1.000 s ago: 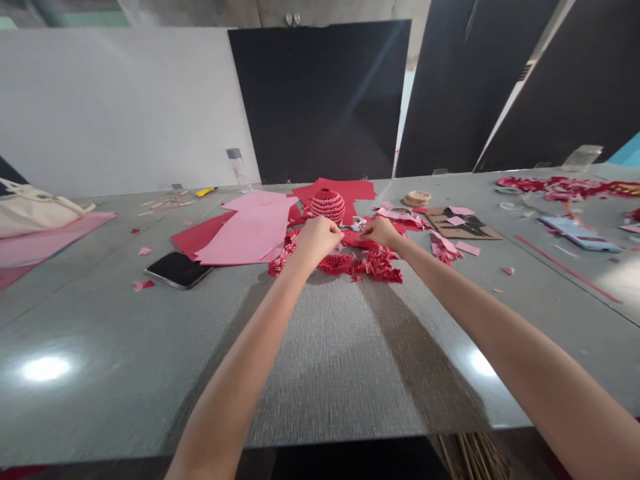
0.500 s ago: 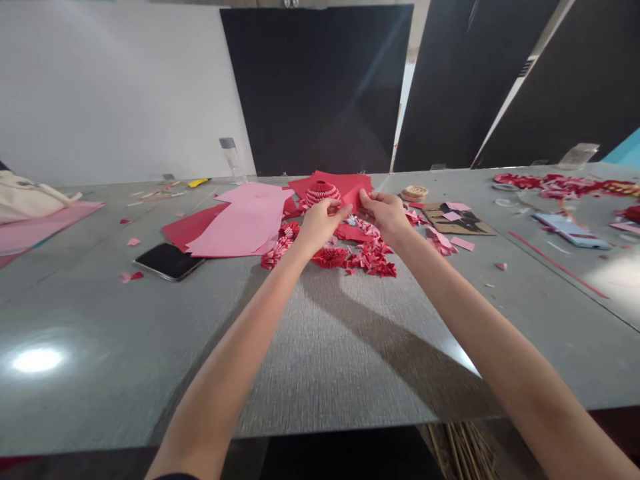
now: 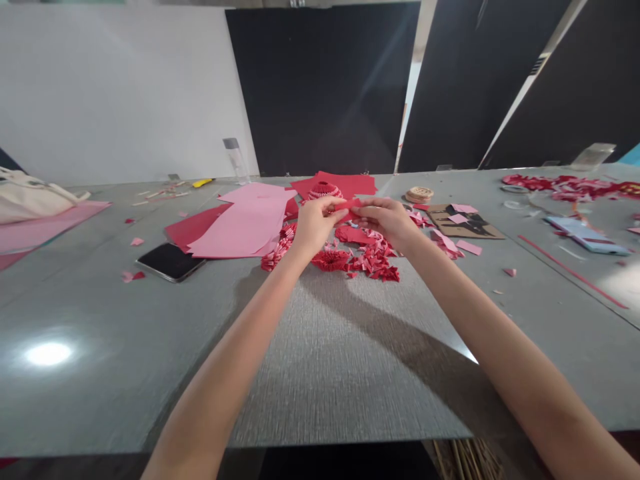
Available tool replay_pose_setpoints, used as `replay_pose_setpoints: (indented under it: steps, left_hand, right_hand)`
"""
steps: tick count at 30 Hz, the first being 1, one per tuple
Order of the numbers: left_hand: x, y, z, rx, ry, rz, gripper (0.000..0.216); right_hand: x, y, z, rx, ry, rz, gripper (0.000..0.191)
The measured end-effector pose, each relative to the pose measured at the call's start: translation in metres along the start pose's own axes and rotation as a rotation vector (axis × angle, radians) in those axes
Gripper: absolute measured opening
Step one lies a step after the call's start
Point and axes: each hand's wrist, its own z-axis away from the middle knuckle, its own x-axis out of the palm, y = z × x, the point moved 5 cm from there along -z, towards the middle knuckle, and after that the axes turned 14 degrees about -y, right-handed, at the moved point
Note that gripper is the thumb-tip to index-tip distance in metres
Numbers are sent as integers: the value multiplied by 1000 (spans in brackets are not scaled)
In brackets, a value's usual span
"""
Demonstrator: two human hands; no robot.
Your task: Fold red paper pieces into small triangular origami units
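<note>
Sitting near the far edge of the grey textured desk [image 3: 350, 373], partly hidden behind the left grip: a round red-and-white folded-paper ball [image 3: 324, 192], resting on a flat red paper sheet [image 3: 345, 185]. Overlapping just left of it: broad pink paper sheets [image 3: 245, 223] lying over a dark red paper sheet [image 3: 193, 227]. Lying nearer the left edge: a black smartphone [image 3: 170, 261]. Spreading directly below both hands: a loose heap of small folded red paper pieces [image 3: 373, 260], with a red paper rosette [image 3: 330, 260] at its left end and a curving pink-and-red folded chain [image 3: 279, 248] beside it. Sitting right of the hands: a brown cardboard sheet [image 3: 465, 220] carrying pink paper squares, and a small round stack of wooden discs [image 3: 420, 195]. Trailing along the far right corner: tangled red paper scraps [image 3: 570, 187].

Closing narrowly from both sides, fingertips nearly meeting: the left grip [image 3: 314, 223] and the right grip [image 3: 385, 221], both pinching a narrow red paper strip [image 3: 347, 205]. Holding that strip in the air between the hands, just above the heap and in front of the ball.
</note>
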Motion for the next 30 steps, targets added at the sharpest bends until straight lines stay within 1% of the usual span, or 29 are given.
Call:
replay_pose_setpoints:
  steps: [4,5,7,10,12,15,17,20,23,26,30]
  left_hand:
    - [3,-1,-1,-16,-54,-29,46]
    - [4,-2,0,-30,-62,-19,47]
    - [4,-3,0,-53,-70,17,44]
    - [3,-4,2,-76,-51,54,31]
    - [3,-5,3,-84,-43,64,25]
    - [5,-5,4,-86,-51,81,19]
    - [5,-5,4,-86,-42,103,15]
    - [4,-6,4,-75,-18,141,13]
    - [4,-6,3,-72,-13,183,13]
    - [4,-4,5,-106,-23,213,15]
    - [5,1,8,-153,-13,252,14]
  right_hand:
    - [-8,7,-3,76,-11,-37,17]
    - [-9,8,-4,97,-21,-35,16]
    - [-12,10,-5,133,-52,-14,14]
    - [-15,9,-3,163,-84,48,10]
    - [-15,5,-2,128,-105,90,14]
    - [-10,-2,0,29,-180,183,29]
    - [-6,-5,0,-21,-199,278,35]
    - [-4,-7,1,-81,-149,339,36]
    - [-3,-8,1,-119,-96,306,35]
    - [-5,-9,1,-144,-37,287,34]
    - [-6,-7,0,-159,-13,226,33]
